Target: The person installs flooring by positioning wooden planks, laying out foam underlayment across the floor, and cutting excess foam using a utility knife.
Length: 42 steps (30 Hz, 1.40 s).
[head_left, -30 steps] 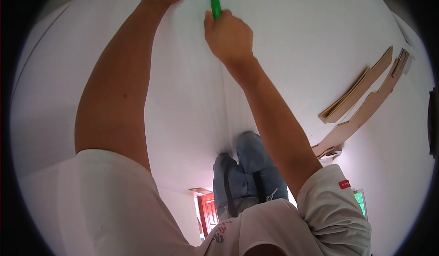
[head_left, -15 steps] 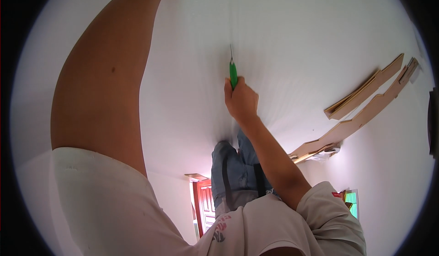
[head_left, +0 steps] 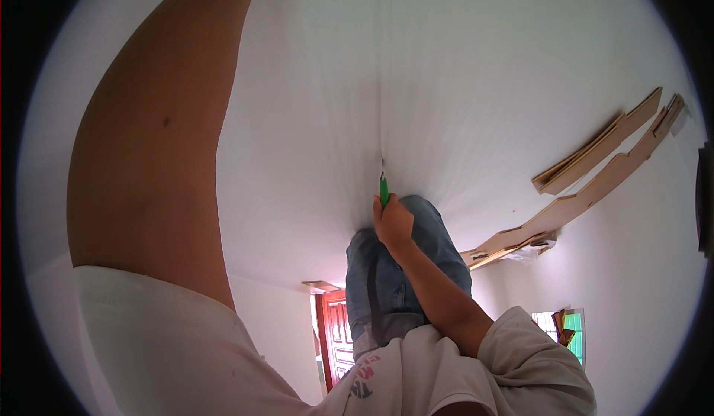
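My right hand point(head_left: 394, 223) is closed around a green-handled knife point(head_left: 384, 191), just in front of my knees. The knife's thin metal tip points away from me and rests on or close to a pale white surface point(head_left: 312, 163). A fine straight line runs along this surface, from the tip toward the far edge. My left arm point(head_left: 152, 126) reaches far forward on the left, and its hand lies beyond the top edge, out of sight.
My knees in blue jeans point(head_left: 424, 230) are on the pale surface. Several brown boards point(head_left: 569, 200) with notched edges lie along the right. Behind me are a red door point(head_left: 338, 334) and a window point(head_left: 573, 330) with green panes.
My right hand has drawn the knife back toward my knees along the line. The left arm has shifted slightly left and nearer.
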### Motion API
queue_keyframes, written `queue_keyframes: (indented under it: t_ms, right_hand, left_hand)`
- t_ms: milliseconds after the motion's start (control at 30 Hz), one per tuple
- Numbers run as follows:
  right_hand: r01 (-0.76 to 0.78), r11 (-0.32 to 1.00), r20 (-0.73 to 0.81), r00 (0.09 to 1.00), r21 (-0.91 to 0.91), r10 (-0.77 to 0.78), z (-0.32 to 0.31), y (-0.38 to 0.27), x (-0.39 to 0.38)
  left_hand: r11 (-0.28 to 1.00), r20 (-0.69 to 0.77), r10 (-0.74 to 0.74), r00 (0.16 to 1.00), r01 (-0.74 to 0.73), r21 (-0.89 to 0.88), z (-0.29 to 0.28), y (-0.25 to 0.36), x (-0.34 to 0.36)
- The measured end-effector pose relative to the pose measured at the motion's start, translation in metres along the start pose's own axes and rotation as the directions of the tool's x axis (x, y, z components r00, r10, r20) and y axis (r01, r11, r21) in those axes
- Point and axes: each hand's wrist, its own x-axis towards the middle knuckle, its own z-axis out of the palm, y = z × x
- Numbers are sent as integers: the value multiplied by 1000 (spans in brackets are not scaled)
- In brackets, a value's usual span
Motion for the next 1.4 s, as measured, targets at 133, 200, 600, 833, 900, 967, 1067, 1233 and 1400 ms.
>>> queue_keyframes:
  t_ms: [133, 200, 600, 833, 900, 967, 1067, 1233, 1400]
  right_hand:
    - [72, 997, -6, 997, -21, -72, 9, 9, -19]
    - [132, 991, 25, 991, -19, -131, 9, 24, -28]
    - [158, 965, -84, 986, 210, -143, -80, 3, -5]
    - [460, 836, -531, 808, 298, -255, -243, -129, 155]
    - [532, 795, -590, 754, 291, -289, -291, -177, 186]
    - [590, 773, -617, 704, 233, -351, -326, -220, 206]
    - [597, 792, -578, 695, 133, -427, -351, -259, 220]
    - [555, 829, -540, 717, 62, -440, -349, -279, 235]
    - [510, 857, -585, 719, 77, -375, -349, -294, 240]
  left_hand:
    - [1000, -3, 6, 1000, -6, -18, -2, -4, 1]
    - [999, -4, -34, 999, 34, 18, 0, 2, 1]
    - [988, 88, -62, 994, 74, -137, -19, 5, 14]
    - [984, 9, -63, 998, 63, -165, -11, 0, 10]
    - [985, 0, -65, 998, 65, -163, -15, 2, 10]
    - [983, 17, -73, 997, 75, -168, -20, 2, 13]
    - [982, 56, -83, 995, 92, -167, -23, 3, 15]
    - [971, 37, -132, 991, 137, -197, -23, 3, 16]
    - [966, 24, -147, 989, 148, -210, -20, 3, 15]
